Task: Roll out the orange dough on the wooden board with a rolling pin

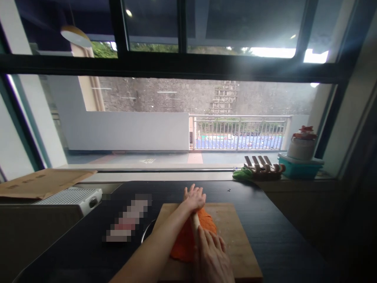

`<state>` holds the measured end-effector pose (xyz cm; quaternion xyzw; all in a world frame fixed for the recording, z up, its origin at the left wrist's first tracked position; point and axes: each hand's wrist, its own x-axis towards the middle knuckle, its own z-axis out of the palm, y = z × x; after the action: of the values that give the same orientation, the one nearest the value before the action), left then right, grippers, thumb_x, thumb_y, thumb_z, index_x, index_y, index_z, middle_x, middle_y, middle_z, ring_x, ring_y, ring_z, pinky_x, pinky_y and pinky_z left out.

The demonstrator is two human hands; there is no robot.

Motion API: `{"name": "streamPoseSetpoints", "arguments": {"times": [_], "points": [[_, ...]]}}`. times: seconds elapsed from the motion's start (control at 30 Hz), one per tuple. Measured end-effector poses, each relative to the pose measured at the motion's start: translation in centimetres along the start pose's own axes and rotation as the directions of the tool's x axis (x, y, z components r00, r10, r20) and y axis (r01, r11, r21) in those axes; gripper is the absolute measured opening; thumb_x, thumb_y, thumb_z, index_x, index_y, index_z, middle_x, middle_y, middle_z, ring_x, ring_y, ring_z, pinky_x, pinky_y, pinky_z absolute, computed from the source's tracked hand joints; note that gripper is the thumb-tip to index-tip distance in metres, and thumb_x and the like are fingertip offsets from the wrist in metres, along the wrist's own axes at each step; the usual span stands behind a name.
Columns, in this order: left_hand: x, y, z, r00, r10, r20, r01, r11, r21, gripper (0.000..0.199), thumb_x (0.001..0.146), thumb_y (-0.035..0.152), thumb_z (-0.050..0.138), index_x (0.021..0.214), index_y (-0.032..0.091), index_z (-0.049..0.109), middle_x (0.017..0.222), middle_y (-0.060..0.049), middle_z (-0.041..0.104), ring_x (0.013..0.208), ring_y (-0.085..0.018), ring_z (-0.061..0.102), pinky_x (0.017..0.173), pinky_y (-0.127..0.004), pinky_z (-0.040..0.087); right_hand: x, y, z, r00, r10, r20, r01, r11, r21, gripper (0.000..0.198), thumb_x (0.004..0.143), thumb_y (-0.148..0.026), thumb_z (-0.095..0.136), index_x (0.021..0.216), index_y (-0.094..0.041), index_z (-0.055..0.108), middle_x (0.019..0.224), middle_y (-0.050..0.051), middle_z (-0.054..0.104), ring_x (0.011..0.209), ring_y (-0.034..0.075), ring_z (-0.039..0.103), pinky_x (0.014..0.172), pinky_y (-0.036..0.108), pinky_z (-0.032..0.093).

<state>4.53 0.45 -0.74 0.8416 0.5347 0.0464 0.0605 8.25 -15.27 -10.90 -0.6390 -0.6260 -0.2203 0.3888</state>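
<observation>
A sheet of orange dough (184, 245) lies flattened on a wooden board (241, 243). Across it runs a pale wooden rolling pin (195, 224), pointing away from me. My left hand (195, 197) rests over the pin's far end, palm down with fingers spread. Nearer to me, my right hand (214, 253) lies on the pin with its fingers stretched forward, not wrapped round it. My left forearm passes over the left part of the board and hides some of the dough. The pin's near end is hidden under my right hand.
The board stands on a dark table (279, 243). Left of it are a round metal rim (144, 232), partly covered, and a blurred-out item (128, 220). Cardboard (44, 182) lies at the far left. The windowsill holds a green cloth (243, 174), a rack (263, 167), a teal box (300, 167) and a jar (302, 147).
</observation>
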Motion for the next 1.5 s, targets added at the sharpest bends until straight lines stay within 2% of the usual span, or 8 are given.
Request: {"name": "streamPoseSetpoints", "arguments": {"times": [0.13,0.27,0.43,0.6,0.73,1.03,1.17,1.5], "points": [[0.6,1.4,0.3,0.999,0.024,0.029,-0.024,0.999,0.020,0.049,0.089,0.035,0.030,0.131,0.021,0.048,0.139,-0.009,0.050,0.140,-0.024,0.023,0.112,-0.056,0.010,0.2,1.0,-2.2,0.991,-0.119,0.061,0.121,0.992,-0.029,0.052,0.076,-0.013,0.047,0.127,-0.022,0.053,0.123,0.011,0.061,0.108,0.027,0.058,0.087,0.038,0.047],[-0.6,-0.5,-0.2,0.999,-0.026,0.029,0.025,0.999,0.023,0.050,0.089,0.030,0.029,0.136,0.023,0.042,0.146,-0.006,0.041,0.142,-0.023,0.018,0.113,-0.054,0.011,-0.6,-0.8,-1.8,0.990,-0.123,0.062,0.121,0.992,0.038,0.050,0.076,-0.008,0.048,0.123,-0.022,0.056,0.129,0.010,0.057,0.115,0.025,0.054,0.091,0.036,0.047],[-3.2,-4.3,-1.4,0.988,-0.146,0.059,0.146,0.989,0.001,0.055,0.090,0.027,0.023,0.145,0.022,0.028,0.155,-0.007,0.023,0.142,-0.022,0.018,0.109,-0.053,0.023,-1.4,-4.4,0.5,0.979,-0.143,-0.144,0.171,0.964,0.202,0.041,0.076,-0.010,0.050,0.114,-0.018,0.061,0.131,0.012,0.055,0.120,0.026,0.051,0.089,0.034,0.051],[-4.5,-6.1,-1.5,0.970,-0.237,0.053,0.239,0.971,-0.030,0.055,0.093,0.036,0.013,0.146,0.024,0.024,0.153,-0.009,0.026,0.140,-0.020,0.023,0.108,-0.052,0.026,-0.9,-5.0,0.7,0.957,-0.207,-0.202,0.258,0.927,0.272,0.042,0.077,-0.012,0.051,0.118,-0.019,0.060,0.127,0.008,0.059,0.121,0.022,0.050,0.091,0.029,0.051],[-3.6,-5.0,-1.0,0.973,-0.228,0.035,0.229,0.973,-0.032,0.055,0.093,0.036,0.016,0.145,0.025,0.026,0.153,-0.009,0.028,0.141,-0.020,0.023,0.110,-0.049,0.022,-0.9,-4.1,0.3,0.965,-0.117,-0.235,0.184,0.939,0.290,0.040,0.077,-0.009,0.047,0.111,-0.021,0.063,0.128,0.007,0.058,0.120,0.022,0.051,0.090,0.031,0.051],[-0.8,0.4,0.3,0.997,-0.067,-0.031,0.068,0.997,0.024,0.055,0.090,0.038,0.024,0.141,0.020,0.036,0.148,-0.008,0.039,0.140,-0.025,0.022,0.112,-0.050,0.016,-1.4,-2.3,0.2,0.979,-0.180,-0.093,0.196,0.957,0.215,0.033,0.078,-0.011,0.052,0.107,-0.018,0.065,0.131,0.010,0.055,0.127,0.026,0.043,0.093,0.035,0.050],[-0.4,1.3,0.8,0.998,-0.028,-0.049,0.030,0.999,0.031,0.052,0.090,0.037,0.026,0.136,0.022,0.042,0.145,-0.008,0.043,0.140,-0.025,0.023,0.112,-0.051,0.014,-1.0,-2.3,-0.9,0.982,-0.179,-0.066,0.190,0.955,0.228,0.030,0.078,-0.013,0.054,0.105,-0.019,0.065,0.129,0.008,0.056,0.130,0.026,0.039,0.094,0.035,0.051],[-2.4,-4.4,-0.7,0.985,-0.173,0.011,0.173,0.984,-0.033,0.056,0.086,0.024,0.025,0.142,0.024,0.035,0.152,-0.007,0.029,0.140,-0.024,0.025,0.109,-0.055,0.023,0.1,-4.4,-1.5,0.959,-0.267,-0.094,0.282,0.916,0.285,0.036,0.080,-0.008,0.051,0.110,-0.022,0.062,0.113,0.004,0.063,0.124,0.021,0.047,0.092,0.029,0.052]]}}
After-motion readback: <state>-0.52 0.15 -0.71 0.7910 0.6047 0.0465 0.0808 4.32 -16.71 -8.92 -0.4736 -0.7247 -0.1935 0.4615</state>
